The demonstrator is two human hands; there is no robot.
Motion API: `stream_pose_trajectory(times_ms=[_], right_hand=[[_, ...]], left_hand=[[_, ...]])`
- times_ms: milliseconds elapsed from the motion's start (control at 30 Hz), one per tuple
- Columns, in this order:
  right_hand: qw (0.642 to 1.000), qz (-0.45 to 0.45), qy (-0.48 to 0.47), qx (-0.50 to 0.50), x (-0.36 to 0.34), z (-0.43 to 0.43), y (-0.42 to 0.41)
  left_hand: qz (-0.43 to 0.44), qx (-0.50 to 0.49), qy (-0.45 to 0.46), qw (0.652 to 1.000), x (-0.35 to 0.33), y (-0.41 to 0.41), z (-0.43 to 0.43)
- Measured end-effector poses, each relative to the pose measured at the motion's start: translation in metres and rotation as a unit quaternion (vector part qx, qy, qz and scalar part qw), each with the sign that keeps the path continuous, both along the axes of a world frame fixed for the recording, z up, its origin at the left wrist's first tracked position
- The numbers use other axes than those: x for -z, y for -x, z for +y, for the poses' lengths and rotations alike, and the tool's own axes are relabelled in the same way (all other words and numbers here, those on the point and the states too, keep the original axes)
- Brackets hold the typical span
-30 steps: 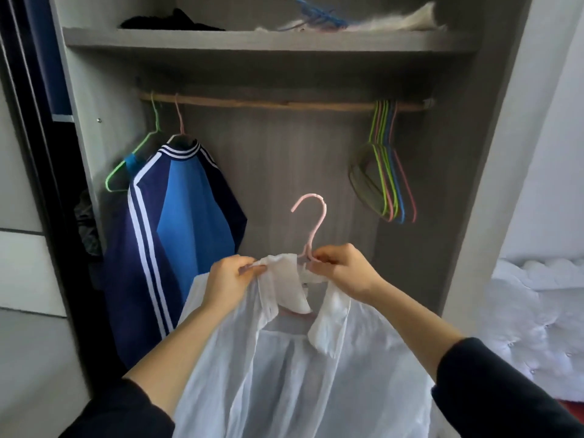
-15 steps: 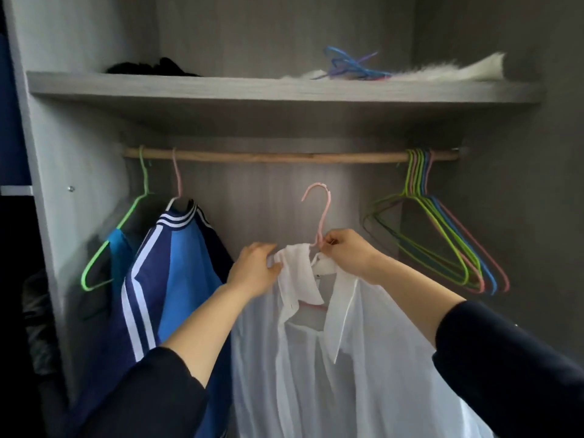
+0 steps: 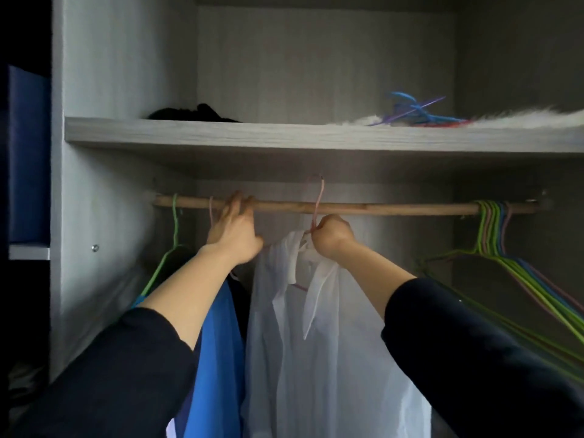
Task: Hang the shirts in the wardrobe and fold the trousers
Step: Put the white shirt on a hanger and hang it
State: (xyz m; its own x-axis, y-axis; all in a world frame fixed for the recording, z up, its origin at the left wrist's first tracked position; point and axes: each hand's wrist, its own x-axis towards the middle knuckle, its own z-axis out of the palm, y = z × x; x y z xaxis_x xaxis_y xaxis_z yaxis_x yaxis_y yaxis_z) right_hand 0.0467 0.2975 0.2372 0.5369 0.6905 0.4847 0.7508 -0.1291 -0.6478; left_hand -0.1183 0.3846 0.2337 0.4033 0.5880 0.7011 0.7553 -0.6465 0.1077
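Two hands are up at the wooden rail inside the wardrobe, so going left to right. Far left on the rail there's a green hanger with its hook over the wood, and next to it a blue jacket hanging down on a pink hook that's mostly hidden behind the arm. The left hand is right there, fingers curled over the top of the rail, so its grip is loosely wrapped on the wood itself and not on any clothing.

Middle of the rail is the white shirt. It's draped on a pink hanger whose hook sticks up above the rail, but can't tell if it's actually seated over the wood. The right hand has a tight pinch grip on the hanger neck right at the shirt collar, just under the rail. The shirt hangs straight down between the two dark sleeves, touching the blue jacket on its left side.

Far right end of the rail has a bunch of empty hangers, mostly green with some blue and pink mixed in, all swung out toward the right.

Up on the shelf above: a dark garment on the left, and a tangle of blue hangers lying on something white and fluffy on the right.
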Motion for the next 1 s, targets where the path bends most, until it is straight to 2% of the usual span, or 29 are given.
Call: stream_pose_trajectory(times_ms=[133,300,433,567,733,900,1000], right_hand=[[0.999,-0.003,0.027,-0.025,0.004,0.030,0.012],[0.996,0.015,0.056,-0.075,0.020,0.055,0.029],[0.986,0.090,0.050,-0.129,0.027,0.070,0.043],[0.984,0.088,0.019,-0.155,0.031,0.085,0.058],[0.973,0.091,0.041,-0.206,0.038,0.087,0.056],[0.982,0.057,-0.014,-0.178,0.043,0.064,0.015],[0.991,0.004,-0.046,-0.124,0.048,0.041,-0.023]], left_hand=[[0.025,-0.014,-0.019,0.999,-0.005,0.013,0.028],[0.002,0.040,-0.055,0.998,0.006,0.023,0.043],[-0.029,0.069,-0.049,0.996,0.005,0.022,0.045],[-0.051,0.088,-0.035,0.994,0.002,0.020,0.047],[-0.046,0.083,-0.022,0.995,-0.004,0.022,0.044],[-0.080,0.020,-0.102,0.991,0.007,0.004,0.024],[-0.075,0.064,-0.124,0.987,0.021,-0.028,0.004]])
